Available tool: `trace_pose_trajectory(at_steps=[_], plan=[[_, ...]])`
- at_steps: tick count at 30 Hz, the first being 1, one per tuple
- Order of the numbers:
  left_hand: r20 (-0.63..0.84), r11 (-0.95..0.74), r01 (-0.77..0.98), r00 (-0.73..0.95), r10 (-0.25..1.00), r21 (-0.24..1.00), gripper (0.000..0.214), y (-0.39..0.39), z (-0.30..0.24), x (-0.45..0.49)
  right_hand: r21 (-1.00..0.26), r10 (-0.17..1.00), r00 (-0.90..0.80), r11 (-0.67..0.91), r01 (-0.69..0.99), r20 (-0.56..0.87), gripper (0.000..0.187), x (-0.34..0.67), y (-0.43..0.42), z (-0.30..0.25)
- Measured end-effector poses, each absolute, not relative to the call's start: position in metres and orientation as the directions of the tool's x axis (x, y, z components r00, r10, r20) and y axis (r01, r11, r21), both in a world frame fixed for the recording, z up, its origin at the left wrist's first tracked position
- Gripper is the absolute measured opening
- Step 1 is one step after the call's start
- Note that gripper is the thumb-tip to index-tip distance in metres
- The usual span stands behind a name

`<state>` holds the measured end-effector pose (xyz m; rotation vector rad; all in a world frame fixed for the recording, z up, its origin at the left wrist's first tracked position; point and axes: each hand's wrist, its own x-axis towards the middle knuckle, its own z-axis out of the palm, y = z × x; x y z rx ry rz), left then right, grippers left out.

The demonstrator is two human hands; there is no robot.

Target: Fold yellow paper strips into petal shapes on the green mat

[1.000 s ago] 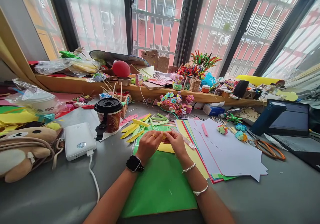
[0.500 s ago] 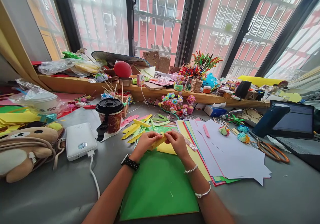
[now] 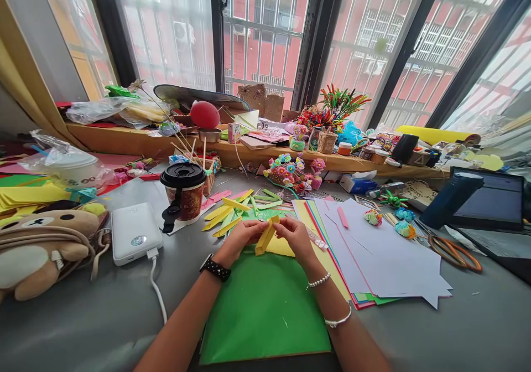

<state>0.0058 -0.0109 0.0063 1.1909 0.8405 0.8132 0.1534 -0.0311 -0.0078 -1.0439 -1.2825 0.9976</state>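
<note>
A folded strip of yellow paper (image 3: 265,239) is pinched between both hands above the far edge of a green board (image 3: 265,311). My left hand (image 3: 243,240) grips its left side with thumb and fingertips. My right hand (image 3: 295,238) closes on its right side, fingers pressed together. Under the hands, a flat yellow sheet (image 3: 282,246) lies on the board's far end. Just beyond is a loose pile of folded yellow strips (image 3: 226,215), with green folded strips (image 3: 267,201) and pink ones (image 3: 218,197) beside it.
A lidded coffee cup (image 3: 185,192), a white power bank (image 3: 136,233) with its cable and a plush bear (image 3: 45,256) stand on the left. To the right lie stacked paper sheets (image 3: 381,256), scissors (image 3: 454,253), a dark bottle (image 3: 450,200) and a laptop (image 3: 489,200).
The folded yellow paper has turned between my fingers from lying nearly sideways to standing more upright and slanted. Both hands keep nearly the same place.
</note>
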Motion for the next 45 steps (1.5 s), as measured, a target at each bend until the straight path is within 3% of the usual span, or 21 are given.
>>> trace_pose_trajectory(at_steps=[13, 19, 26, 33, 45], plan=[[-0.144, 0.210, -0.087, 0.477, 0.867, 0.974, 0.025, -0.007, 0.002, 0.003, -0.970, 0.969, 0.051, 0.241, 0.029, 0.243, 0.020, 0.150, -0.033, -0.006], [-0.221, 0.305, -0.055, 0.569, 0.792, 0.951, 0.035, -0.006, 0.006, -0.001, -0.962, 0.961, 0.068, 0.265, 0.067, 0.269, 0.021, 0.149, -0.033, -0.006], [-0.235, 0.348, -0.060, 0.629, 0.741, 0.936, 0.033, -0.007, 0.008, 0.000, -0.967, 0.965, 0.058, 0.255, -0.004, 0.254, 0.022, 0.145, -0.034, -0.005], [-0.220, 0.356, -0.095, 0.630, 0.745, 0.930, 0.030, -0.007, 0.005, -0.002, -0.965, 0.971, 0.034, 0.238, -0.110, 0.236, 0.019, 0.141, -0.036, -0.004], [-0.216, 0.338, -0.094, 0.604, 0.767, 0.936, 0.030, -0.008, 0.007, 0.001, -0.955, 0.967, 0.058, 0.254, -0.153, 0.248, 0.017, 0.138, -0.037, -0.005]])
